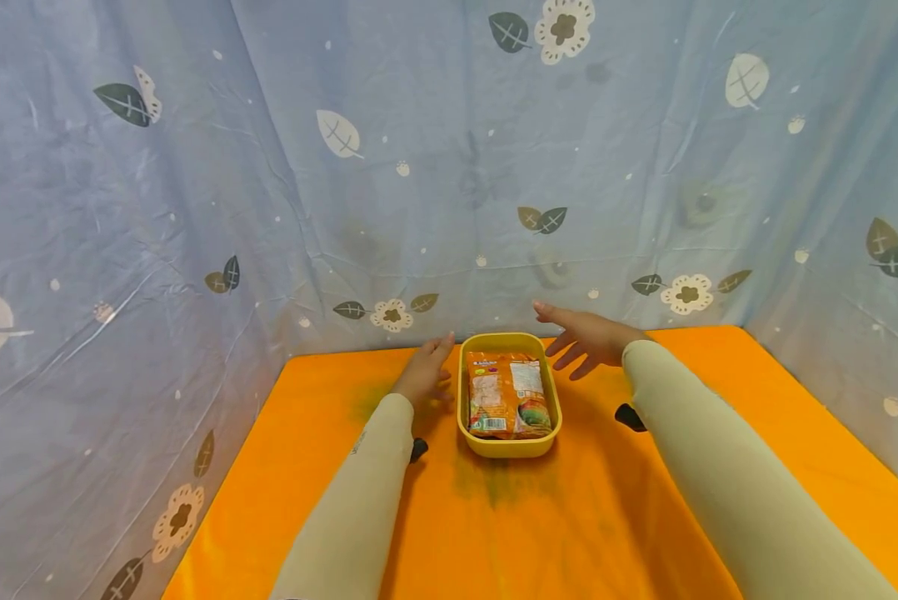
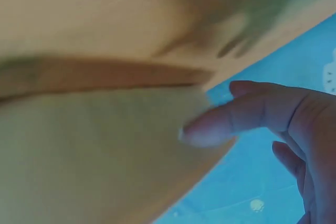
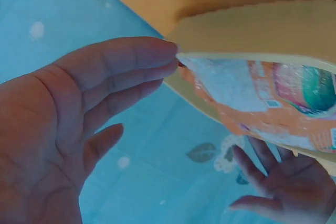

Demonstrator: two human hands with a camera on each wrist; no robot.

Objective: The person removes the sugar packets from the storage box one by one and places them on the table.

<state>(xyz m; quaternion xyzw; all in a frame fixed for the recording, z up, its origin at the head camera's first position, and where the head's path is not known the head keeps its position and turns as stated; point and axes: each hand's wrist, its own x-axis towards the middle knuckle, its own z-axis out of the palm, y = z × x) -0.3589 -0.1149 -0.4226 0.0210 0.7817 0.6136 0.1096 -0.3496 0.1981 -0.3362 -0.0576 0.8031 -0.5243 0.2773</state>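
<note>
A yellow rectangular bin (image 1: 510,450) stands upright on the orange table. Inside lies an orange printed plastic packet (image 1: 505,392) with white label panels and a barcode; its contents are hidden. My left hand (image 1: 425,372) is beside the bin's left wall, fingers loosely bent and holding nothing. In the left wrist view its fingers (image 2: 236,116) appear in front of the bin's wall (image 2: 100,150). To the right of the far end, my right hand (image 1: 590,338) has its fingers spread and holds nothing. Its fingertips (image 3: 165,51) look close to the rim; I cannot tell whether they touch.
The orange table (image 1: 569,533) carries darker greenish stains near the bin. A pale blue curtain (image 1: 449,208) with leaves and flowers encloses the back and both sides. Black wrist-worn pieces (image 1: 631,417) show beneath the sleeves.
</note>
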